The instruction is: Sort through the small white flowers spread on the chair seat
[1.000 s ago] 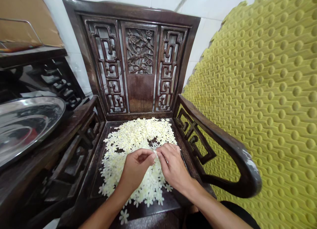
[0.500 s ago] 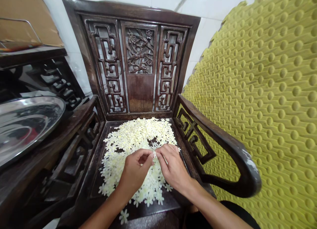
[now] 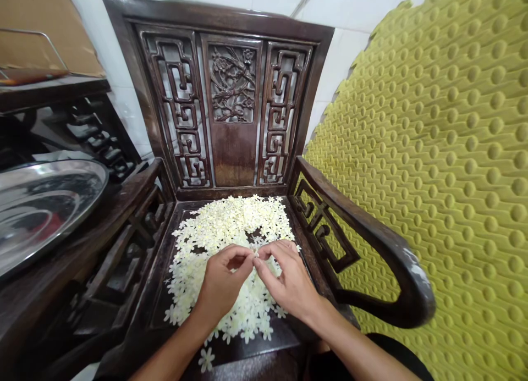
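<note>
Many small, pale yellow-white flowers (image 3: 231, 221) with narrow petals lie spread in a heap over the dark wooden chair seat (image 3: 165, 298). Above the heap, my left hand (image 3: 226, 276) pinches with thumb and index finger. My right hand (image 3: 289, 276) meets it fingertip to fingertip, also in a pinch. Between the two sets of fingertips a small white flower (image 3: 256, 251) shows, mostly covered by the fingers. One loose flower (image 3: 206, 360) lies apart near the seat's front edge.
The chair has a carved back (image 3: 233, 150) and a curved right armrest (image 3: 371, 238). A shiny metal tray (image 3: 82, 205) is at the left, by the left armrest (image 3: 124, 210). A yellow bumpy foam mat (image 3: 433, 150) stands on the right.
The fingertips have shifted slightly, and my right thumb has slid a little left toward my left fingers. The flower heap looks the same.
</note>
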Available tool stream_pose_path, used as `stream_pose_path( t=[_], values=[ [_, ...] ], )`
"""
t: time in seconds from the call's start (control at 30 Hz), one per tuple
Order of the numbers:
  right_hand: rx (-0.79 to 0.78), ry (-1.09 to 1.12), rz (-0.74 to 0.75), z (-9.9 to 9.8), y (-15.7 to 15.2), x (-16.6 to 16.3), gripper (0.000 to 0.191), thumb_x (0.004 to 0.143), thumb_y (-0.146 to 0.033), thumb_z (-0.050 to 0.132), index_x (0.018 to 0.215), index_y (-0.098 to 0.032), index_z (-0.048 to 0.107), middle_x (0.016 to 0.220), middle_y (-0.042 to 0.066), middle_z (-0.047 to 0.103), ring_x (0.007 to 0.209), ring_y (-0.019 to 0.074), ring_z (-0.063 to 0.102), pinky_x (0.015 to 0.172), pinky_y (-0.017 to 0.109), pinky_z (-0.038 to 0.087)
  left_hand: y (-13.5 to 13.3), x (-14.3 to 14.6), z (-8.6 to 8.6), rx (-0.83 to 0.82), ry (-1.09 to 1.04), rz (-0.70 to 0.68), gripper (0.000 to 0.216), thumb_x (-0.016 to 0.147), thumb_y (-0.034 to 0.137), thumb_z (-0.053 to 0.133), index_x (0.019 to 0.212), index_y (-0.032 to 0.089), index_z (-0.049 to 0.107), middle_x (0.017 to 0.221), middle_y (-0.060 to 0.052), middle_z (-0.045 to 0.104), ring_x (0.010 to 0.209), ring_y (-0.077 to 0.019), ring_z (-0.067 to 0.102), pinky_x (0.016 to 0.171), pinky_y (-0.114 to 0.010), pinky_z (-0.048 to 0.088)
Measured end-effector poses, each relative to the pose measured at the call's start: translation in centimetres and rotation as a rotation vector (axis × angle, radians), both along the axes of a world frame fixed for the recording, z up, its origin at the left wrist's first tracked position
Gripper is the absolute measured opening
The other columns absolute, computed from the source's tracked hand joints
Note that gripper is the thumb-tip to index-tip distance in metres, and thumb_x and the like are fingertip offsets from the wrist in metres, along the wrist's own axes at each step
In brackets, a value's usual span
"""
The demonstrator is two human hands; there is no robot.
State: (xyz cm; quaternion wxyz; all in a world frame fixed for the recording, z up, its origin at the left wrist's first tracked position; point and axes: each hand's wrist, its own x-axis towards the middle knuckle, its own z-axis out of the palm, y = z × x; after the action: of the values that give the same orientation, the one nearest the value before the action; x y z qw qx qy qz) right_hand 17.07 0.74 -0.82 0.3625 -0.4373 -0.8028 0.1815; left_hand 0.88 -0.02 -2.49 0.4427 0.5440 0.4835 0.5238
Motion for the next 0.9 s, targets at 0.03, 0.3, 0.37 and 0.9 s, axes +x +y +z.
stream_pose_path(
  t=[0.03,0.3,0.37,0.9],
  values=[
    [0.006,-0.010,0.000,0.0,0.0,0.0,0.007,0.093,-0.023,0.055,0.086,-0.020,0.056,0.083,0.002,0.062,0.082,0.0183,0.056,0.085,0.035,0.035,0.0,0.0,0.0,0.029,0.036,-0.003,0.010,0.081,0.024,0.065,0.076,0.017,0.069,0.078,-0.003,0.068,0.074,-0.0164,0.063,0.069,-0.026,0.051],
    [0.022,-0.044,-0.059,0.1,0.6,0.3,0.016,0.092,-0.014,0.045,0.077,-0.019,0.049,0.075,0.000,0.057,0.075,0.0169,0.053,0.081,0.033,0.035,0.2,-0.1,0.3,-0.167,-0.117,0.058,0.013,0.081,0.029,0.065,0.079,0.017,0.066,0.066,-0.001,0.067,0.065,-0.0158,0.063,0.067,-0.027,0.052],
    [0.005,-0.023,-0.074,0.1,0.7,0.5,0.018,0.092,-0.013,0.043,0.076,-0.020,0.047,0.074,0.000,0.055,0.073,0.0164,0.051,0.079,0.032,0.035,0.5,-0.4,0.6,-0.223,-0.192,0.116,0.014,0.080,0.030,0.065,0.079,0.016,0.065,0.065,-0.001,0.068,0.065,-0.0161,0.064,0.068,-0.029,0.054],
    [-0.207,0.216,0.003,0.5,0.6,0.3,0.026,0.097,-0.029,0.045,0.074,-0.019,0.049,0.068,-0.002,0.049,0.066,0.0138,0.048,0.064,0.026,0.037,0.3,-0.2,0.8,-0.201,-0.196,0.073,0.009,0.078,0.025,0.066,0.075,0.016,0.065,0.064,0.000,0.067,0.065,-0.0149,0.065,0.068,-0.028,0.054]
  ],
)
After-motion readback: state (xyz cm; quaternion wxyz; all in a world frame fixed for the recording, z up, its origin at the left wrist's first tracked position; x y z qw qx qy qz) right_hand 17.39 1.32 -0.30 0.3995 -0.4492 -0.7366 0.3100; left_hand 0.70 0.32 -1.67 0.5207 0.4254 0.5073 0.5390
